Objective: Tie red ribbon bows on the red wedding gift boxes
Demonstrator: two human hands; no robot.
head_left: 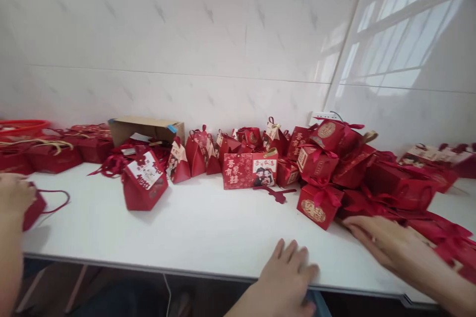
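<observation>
My left hand [286, 277] is over the front edge of the white table [208, 228], back up, fingers spread and holding nothing. Reaching in from the right, my right hand [390, 245] has its fingers stretched out against the lower side of a pile of red gift boxes [397, 183]; part of the fingertips is hidden. Just left of those fingertips is a red box with a gold emblem and a ribbon bow [320, 205]. A dark red ribbon piece [277, 193] lies flat before a printed red box with a cartoon couple [249, 171].
At the far left another person's hand [15, 193] holds a red box with a cord handle [35, 208]. A house-shaped red box [143, 183] stands alone. Behind are an open cardboard box [147, 126], several gift boxes and a power strip [323, 118] against the tiled wall.
</observation>
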